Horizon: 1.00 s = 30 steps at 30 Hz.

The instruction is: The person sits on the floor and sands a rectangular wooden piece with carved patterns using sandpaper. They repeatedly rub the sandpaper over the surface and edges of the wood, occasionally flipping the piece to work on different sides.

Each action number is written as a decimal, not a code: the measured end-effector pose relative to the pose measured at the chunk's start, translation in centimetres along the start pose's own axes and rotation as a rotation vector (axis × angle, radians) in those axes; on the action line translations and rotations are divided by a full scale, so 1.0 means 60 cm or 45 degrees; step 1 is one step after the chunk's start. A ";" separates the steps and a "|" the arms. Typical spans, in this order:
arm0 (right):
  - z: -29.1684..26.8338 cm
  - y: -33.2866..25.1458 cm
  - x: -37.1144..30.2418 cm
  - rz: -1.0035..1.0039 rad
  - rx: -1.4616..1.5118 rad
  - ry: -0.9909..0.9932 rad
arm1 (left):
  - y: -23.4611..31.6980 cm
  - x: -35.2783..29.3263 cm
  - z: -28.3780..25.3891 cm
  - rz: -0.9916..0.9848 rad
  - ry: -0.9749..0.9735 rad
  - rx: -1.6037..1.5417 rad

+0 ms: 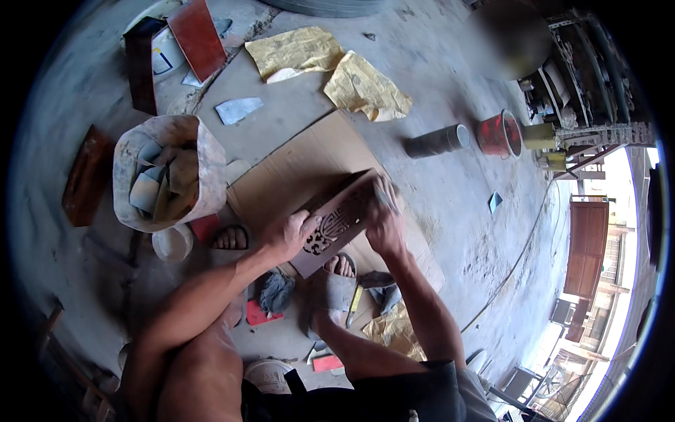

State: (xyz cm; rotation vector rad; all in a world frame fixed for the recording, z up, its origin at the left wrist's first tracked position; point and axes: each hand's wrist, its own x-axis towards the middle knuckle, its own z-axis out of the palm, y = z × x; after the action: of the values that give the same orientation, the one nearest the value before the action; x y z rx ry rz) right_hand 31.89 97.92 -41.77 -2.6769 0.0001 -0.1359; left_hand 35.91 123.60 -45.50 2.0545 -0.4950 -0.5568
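A brown wooden box-like piece with a carved openwork face [336, 226] is tilted above a cardboard sheet [309, 151], between my feet. My left hand [290, 235] is closed on its left side, with the thumb over the carved face. At the upper right end, my right hand [385, 219] presses on the wood with its fingers close together and slightly blurred. Whether anything lies under those fingers is hidden. By my foot lie a dark crumpled cloth [276, 292] and a yellow-handled tool [356, 301].
A white bucket of scraps [211, 179] stands on the left beside a small tub [173, 243]. Reddish-brown boards [197, 40] lean at the back left. Crumpled yellowish sheets [369, 86] lie ahead. A grey cylinder [437, 141] and a red bucket [500, 133] are on the right.
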 end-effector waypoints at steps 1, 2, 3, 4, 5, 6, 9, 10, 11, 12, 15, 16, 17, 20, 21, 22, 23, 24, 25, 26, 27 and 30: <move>-0.007 0.001 -0.026 0.020 -0.017 -0.011 | -0.003 -0.001 0.001 -0.014 0.021 -0.042; -0.011 0.006 -0.058 0.136 0.020 0.009 | -0.002 0.001 0.004 -0.024 0.034 -0.093; -0.018 0.001 -0.075 0.166 0.054 0.011 | 0.001 -0.003 0.004 -0.036 0.015 -0.095; -0.023 0.000 -0.085 0.196 0.088 0.013 | 0.002 -0.003 0.000 -0.030 -0.003 -0.091; -0.026 0.009 -0.077 0.092 0.030 0.065 | 0.000 -0.001 -0.006 -0.024 -0.022 -0.088; -0.028 0.021 -0.060 -0.012 -0.028 0.116 | 0.000 -0.002 -0.009 -0.020 -0.040 -0.085; -0.025 0.025 -0.002 -0.049 -0.143 0.059 | 0.007 0.002 -0.009 0.010 -0.037 -0.051; -0.011 0.027 0.004 -0.120 -0.192 0.078 | 0.011 0.003 -0.010 0.004 -0.047 -0.033; 0.007 0.016 -0.010 -0.060 -0.202 0.124 | 0.013 -0.001 -0.002 0.022 -0.013 -0.032; 0.022 0.005 -0.031 -0.219 -0.204 0.077 | 0.009 -0.004 -0.001 0.035 0.034 -0.018; 0.005 -0.022 -0.033 -0.278 -0.111 -0.004 | -0.004 -0.009 -0.002 0.088 0.079 -0.062; -0.009 -0.002 -0.019 -0.282 -0.108 0.016 | 0.002 -0.005 -0.002 0.114 0.071 -0.098; -0.020 0.014 -0.007 -0.219 -0.183 0.056 | 0.004 -0.002 -0.006 0.072 0.014 -0.106; 0.009 0.017 -0.025 -0.274 -0.228 0.038 | 0.006 0.002 -0.005 0.020 -0.045 -0.071; 0.021 -0.031 -0.050 -0.262 -0.115 -0.026 | -0.001 -0.006 -0.011 0.017 -0.006 -0.034; 0.008 -0.053 -0.050 -0.247 -0.143 -0.080 | 0.000 -0.003 -0.011 0.023 -0.001 -0.060; 0.010 -0.032 -0.037 -0.301 -0.125 -0.003 | 0.001 0.000 -0.010 0.029 0.005 -0.086; 0.003 0.000 -0.022 -0.340 -0.116 0.075 | 0.004 0.003 -0.004 0.042 -0.004 -0.117; -0.009 0.004 -0.001 -0.303 -0.161 0.130 | 0.003 0.003 -0.002 0.071 0.007 -0.108; -0.013 -0.002 0.008 -0.144 -0.172 0.117 | 0.002 -0.004 0.000 0.058 -0.010 -0.102; -0.007 0.002 0.002 -0.238 -0.195 0.175 | 0.005 0.002 0.001 0.064 -0.018 -0.101; 0.028 -0.085 -0.054 -0.318 0.004 -0.047 | -0.016 -0.008 -0.012 0.049 0.038 -0.076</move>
State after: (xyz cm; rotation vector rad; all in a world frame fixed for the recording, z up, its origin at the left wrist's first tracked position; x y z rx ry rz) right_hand 28.70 103.32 -41.30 -2.6661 -0.3464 -0.1640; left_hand 36.03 124.82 -45.87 1.9893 -0.4935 -0.5118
